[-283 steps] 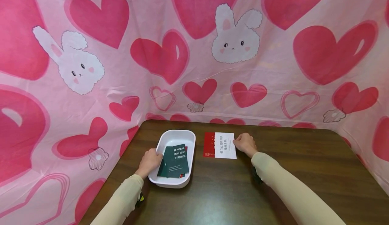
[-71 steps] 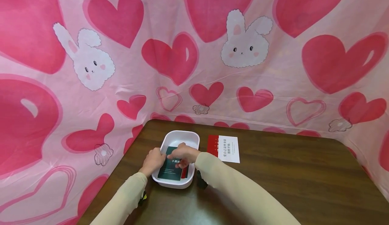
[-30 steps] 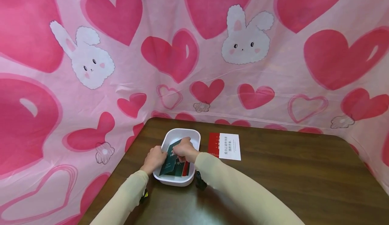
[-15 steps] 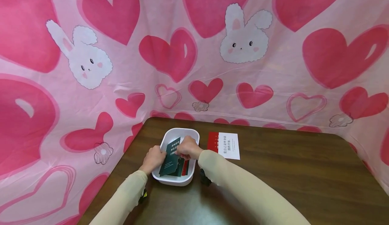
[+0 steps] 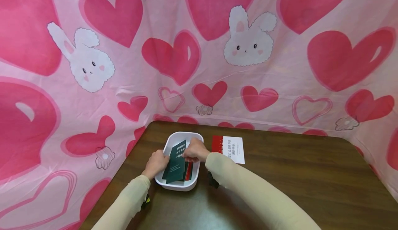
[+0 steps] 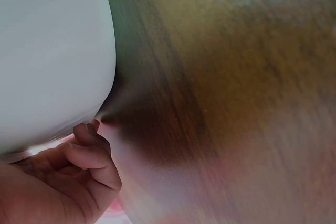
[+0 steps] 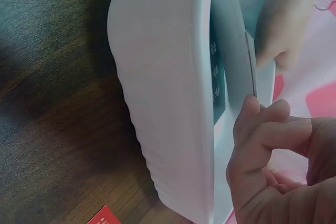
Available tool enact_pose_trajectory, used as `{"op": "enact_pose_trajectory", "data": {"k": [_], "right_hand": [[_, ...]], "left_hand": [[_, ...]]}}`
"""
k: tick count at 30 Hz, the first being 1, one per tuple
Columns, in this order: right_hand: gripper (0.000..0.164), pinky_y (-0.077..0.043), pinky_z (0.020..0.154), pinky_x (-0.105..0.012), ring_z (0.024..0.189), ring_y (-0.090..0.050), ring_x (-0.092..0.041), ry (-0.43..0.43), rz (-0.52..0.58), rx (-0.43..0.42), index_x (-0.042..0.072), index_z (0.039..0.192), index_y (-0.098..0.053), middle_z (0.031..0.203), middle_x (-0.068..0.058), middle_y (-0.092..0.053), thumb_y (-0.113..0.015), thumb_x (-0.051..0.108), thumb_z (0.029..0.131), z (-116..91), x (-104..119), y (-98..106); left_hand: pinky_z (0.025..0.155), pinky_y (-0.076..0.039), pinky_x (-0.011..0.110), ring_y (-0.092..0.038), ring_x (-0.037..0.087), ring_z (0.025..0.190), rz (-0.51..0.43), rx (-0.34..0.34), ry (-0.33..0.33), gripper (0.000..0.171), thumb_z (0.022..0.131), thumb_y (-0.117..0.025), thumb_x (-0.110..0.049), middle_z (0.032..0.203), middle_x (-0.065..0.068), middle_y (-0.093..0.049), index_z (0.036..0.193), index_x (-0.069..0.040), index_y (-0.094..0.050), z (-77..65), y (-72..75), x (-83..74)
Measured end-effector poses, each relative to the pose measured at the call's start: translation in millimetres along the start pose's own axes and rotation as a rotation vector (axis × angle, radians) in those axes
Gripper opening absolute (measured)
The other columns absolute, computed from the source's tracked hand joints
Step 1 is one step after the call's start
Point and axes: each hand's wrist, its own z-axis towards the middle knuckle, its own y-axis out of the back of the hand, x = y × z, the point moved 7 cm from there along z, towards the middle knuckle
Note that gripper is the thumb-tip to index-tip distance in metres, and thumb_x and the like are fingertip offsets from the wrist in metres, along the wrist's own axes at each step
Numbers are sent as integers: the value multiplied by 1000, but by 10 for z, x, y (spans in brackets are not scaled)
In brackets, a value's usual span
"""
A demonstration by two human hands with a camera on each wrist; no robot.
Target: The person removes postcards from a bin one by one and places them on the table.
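Observation:
A white plastic tray [image 5: 177,188] stands on the table with several cards inside. My left hand [image 5: 157,163] grips its left rim, thumb over the edge; in the left wrist view the curled fingers [image 6: 92,153] lie against the outer wall. My right hand [image 5: 196,150] reaches over the tray and pinches the right edge of a dark green card [image 5: 176,166] printed with white characters. In the right wrist view that card [image 7: 239,51] stands tilted, raised off another green card [image 7: 218,85]. A red strip of card [image 5: 189,172] shows beneath, partly covered.
To the right of the tray, a white printed card [image 5: 234,150] overlaps a red card [image 5: 217,143] on the brown wooden table [image 5: 295,168]. Pink heart-and-rabbit fabric [image 5: 211,67] hangs behind and on the left, close to the table's edges.
The right hand has gone from the white card on the table into the tray and taken hold of the green card, which has lifted and tilted. The left hand stays on the rim.

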Motion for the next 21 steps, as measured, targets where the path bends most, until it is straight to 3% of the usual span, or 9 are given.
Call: {"op": "enact_pose_trajectory", "data": {"k": [11,21], "right_hand": [[21,-44,44,-25,54,-62,-23,-7,-17,43,-3,78,-74,79,-24,-73,-79,11,93,-46,-33,9],[22,-41,45,-26,51,-60,-21,-2,-84,13,-2,77,-73,73,-20,-73,-79,12,93,6,-43,77]], "left_hand": [[75,-62,50,-66,29,75,5,-1,17,33,102,-61,-13,91,19,-68,120,14,-63,14,-7,48],[74,-62,51,-65,28,73,7,5,0,31,101,-61,-12,86,17,-67,118,14,-64,10,-5,19]]}}
